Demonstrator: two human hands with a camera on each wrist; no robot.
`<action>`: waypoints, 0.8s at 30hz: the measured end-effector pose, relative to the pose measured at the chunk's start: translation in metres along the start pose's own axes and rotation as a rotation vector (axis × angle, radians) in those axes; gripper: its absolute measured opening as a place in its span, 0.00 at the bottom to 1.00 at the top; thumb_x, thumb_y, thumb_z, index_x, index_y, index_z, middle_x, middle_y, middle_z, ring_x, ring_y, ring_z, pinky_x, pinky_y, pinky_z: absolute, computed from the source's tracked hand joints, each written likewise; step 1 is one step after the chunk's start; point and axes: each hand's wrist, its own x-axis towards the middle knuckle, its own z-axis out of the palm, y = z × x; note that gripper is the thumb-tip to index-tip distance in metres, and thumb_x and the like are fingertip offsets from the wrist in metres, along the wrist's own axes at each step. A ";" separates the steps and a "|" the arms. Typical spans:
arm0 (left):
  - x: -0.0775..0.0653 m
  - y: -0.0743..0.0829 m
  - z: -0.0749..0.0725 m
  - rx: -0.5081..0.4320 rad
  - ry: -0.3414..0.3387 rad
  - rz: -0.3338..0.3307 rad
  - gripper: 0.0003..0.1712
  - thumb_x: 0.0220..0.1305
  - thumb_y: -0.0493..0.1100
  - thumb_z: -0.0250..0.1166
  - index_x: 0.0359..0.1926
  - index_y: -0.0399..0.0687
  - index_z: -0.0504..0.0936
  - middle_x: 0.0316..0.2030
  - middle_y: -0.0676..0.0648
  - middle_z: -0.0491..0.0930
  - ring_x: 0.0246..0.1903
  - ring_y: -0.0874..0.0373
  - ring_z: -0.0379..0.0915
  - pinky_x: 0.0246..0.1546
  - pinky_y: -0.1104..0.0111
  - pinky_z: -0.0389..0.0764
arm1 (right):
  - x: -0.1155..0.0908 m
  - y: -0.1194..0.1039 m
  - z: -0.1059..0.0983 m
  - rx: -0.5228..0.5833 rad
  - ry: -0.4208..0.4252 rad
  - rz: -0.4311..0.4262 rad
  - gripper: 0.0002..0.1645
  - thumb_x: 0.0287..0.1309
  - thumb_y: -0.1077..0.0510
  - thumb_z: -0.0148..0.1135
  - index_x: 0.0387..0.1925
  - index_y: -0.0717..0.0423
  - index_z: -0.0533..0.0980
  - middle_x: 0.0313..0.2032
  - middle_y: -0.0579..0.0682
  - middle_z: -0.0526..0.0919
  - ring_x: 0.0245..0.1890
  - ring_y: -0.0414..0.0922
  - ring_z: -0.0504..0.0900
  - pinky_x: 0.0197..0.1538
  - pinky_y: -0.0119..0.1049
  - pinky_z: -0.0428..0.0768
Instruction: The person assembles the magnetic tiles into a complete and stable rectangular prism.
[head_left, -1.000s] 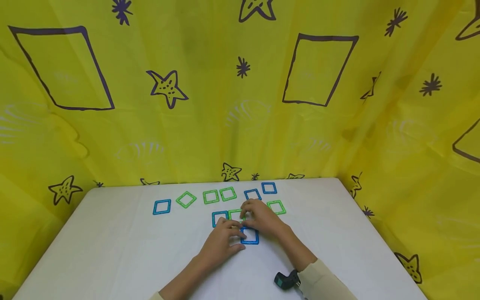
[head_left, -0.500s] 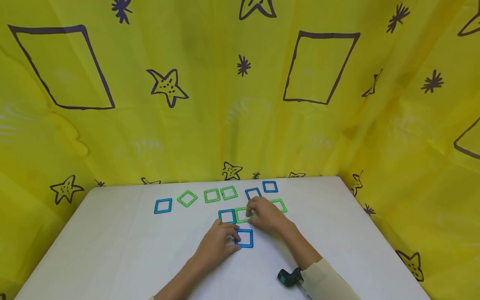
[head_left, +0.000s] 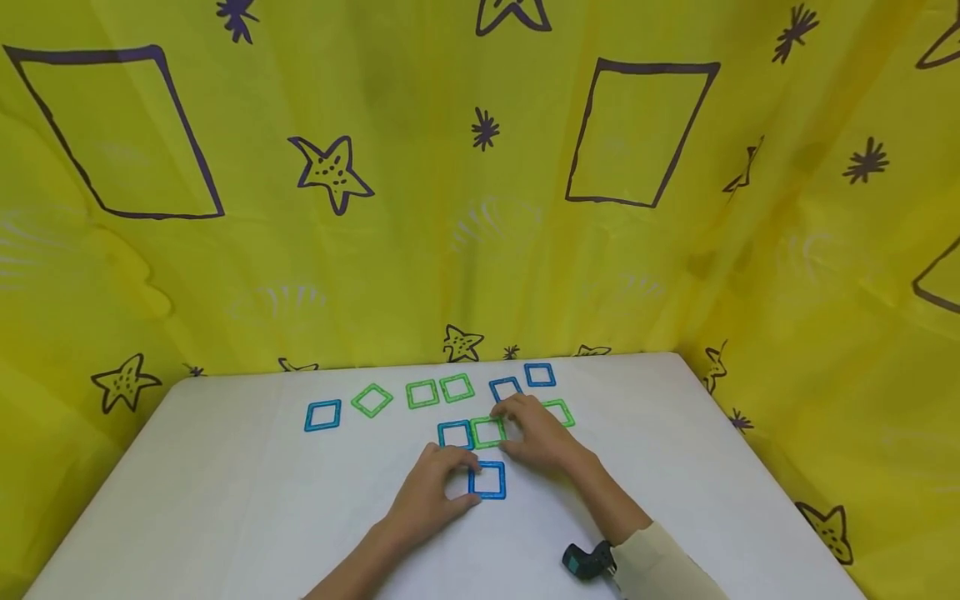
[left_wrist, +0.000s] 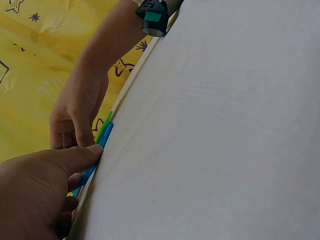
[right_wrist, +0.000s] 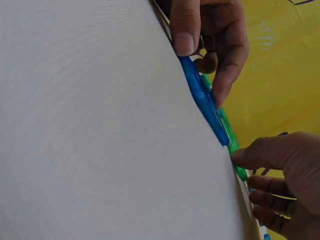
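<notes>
In the head view, my left hand (head_left: 426, 492) holds a blue open-square magnetic tile (head_left: 504, 481) by its left side, thumb and fingers at its corners. Just behind lies a green square tile (head_left: 487, 445), joined edge to edge with another blue tile (head_left: 454, 423) on its left. My right hand (head_left: 543, 435) grips the green tile at its right side, thumb at the near corner and fingertips at the far one. A narrow gap separates the front blue tile from the green one. In the left wrist view, the left thumb presses the blue tile's edge (left_wrist: 106, 134).
More square tiles lie along the back of the white table (head_left: 225, 500): a blue one (head_left: 322, 428) at left, a tilted green one (head_left: 372, 414), two green ones mid-back, and two blue plus one green at right. A yellow patterned curtain (head_left: 405, 250) surrounds the table.
The joined blue and green pair has shifted right. The front blue tile has slid a little left with my left hand, so it lines up in front of the green tile.
</notes>
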 end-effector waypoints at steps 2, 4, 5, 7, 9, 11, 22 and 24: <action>0.001 -0.002 0.000 -0.010 0.007 0.016 0.22 0.57 0.43 0.82 0.50 0.62 0.84 0.53 0.62 0.83 0.50 0.60 0.68 0.54 0.63 0.77 | 0.001 0.000 0.001 -0.003 0.009 -0.005 0.24 0.60 0.57 0.75 0.58 0.47 0.80 0.57 0.45 0.79 0.55 0.46 0.74 0.61 0.47 0.77; 0.002 -0.002 0.000 -0.014 0.009 0.012 0.23 0.56 0.44 0.83 0.51 0.63 0.84 0.54 0.62 0.82 0.51 0.60 0.68 0.55 0.62 0.77 | 0.002 0.000 0.003 0.001 0.021 -0.014 0.25 0.60 0.57 0.74 0.59 0.46 0.80 0.58 0.46 0.79 0.59 0.47 0.74 0.64 0.48 0.76; 0.002 -0.002 0.001 -0.009 0.009 0.005 0.24 0.56 0.44 0.83 0.51 0.63 0.84 0.55 0.62 0.82 0.51 0.60 0.68 0.56 0.62 0.77 | 0.001 -0.001 0.004 0.005 0.027 -0.019 0.25 0.60 0.57 0.74 0.59 0.46 0.80 0.59 0.46 0.79 0.61 0.48 0.74 0.66 0.49 0.74; 0.001 0.000 0.002 0.004 0.006 -0.012 0.24 0.55 0.47 0.83 0.52 0.64 0.84 0.56 0.61 0.82 0.52 0.60 0.67 0.56 0.62 0.77 | 0.000 0.000 0.007 0.011 0.036 -0.027 0.26 0.60 0.56 0.74 0.60 0.47 0.79 0.61 0.46 0.78 0.65 0.50 0.72 0.69 0.51 0.72; -0.001 0.002 0.003 0.020 0.000 -0.036 0.25 0.54 0.50 0.84 0.52 0.65 0.84 0.57 0.60 0.82 0.52 0.60 0.67 0.57 0.61 0.78 | -0.002 0.000 0.010 0.020 0.044 -0.033 0.28 0.60 0.56 0.74 0.62 0.47 0.79 0.62 0.47 0.78 0.67 0.51 0.71 0.70 0.53 0.71; -0.002 0.004 0.004 0.034 0.005 -0.042 0.26 0.53 0.52 0.84 0.53 0.65 0.84 0.57 0.59 0.81 0.52 0.59 0.67 0.56 0.61 0.78 | -0.004 0.001 0.012 0.019 0.049 -0.039 0.29 0.61 0.55 0.74 0.63 0.47 0.78 0.62 0.46 0.78 0.67 0.50 0.71 0.70 0.52 0.71; -0.001 0.003 0.003 0.054 0.007 -0.056 0.27 0.54 0.53 0.84 0.55 0.64 0.87 0.53 0.58 0.78 0.50 0.59 0.68 0.53 0.62 0.79 | -0.003 0.007 0.020 0.061 0.098 -0.127 0.28 0.61 0.52 0.76 0.62 0.43 0.80 0.62 0.43 0.80 0.68 0.50 0.70 0.71 0.56 0.68; -0.001 0.004 0.002 0.069 -0.003 -0.046 0.28 0.54 0.53 0.83 0.57 0.61 0.87 0.53 0.58 0.78 0.50 0.59 0.68 0.54 0.61 0.79 | -0.003 0.009 0.023 0.074 0.115 -0.139 0.29 0.60 0.51 0.77 0.63 0.42 0.80 0.62 0.42 0.81 0.66 0.48 0.71 0.70 0.55 0.69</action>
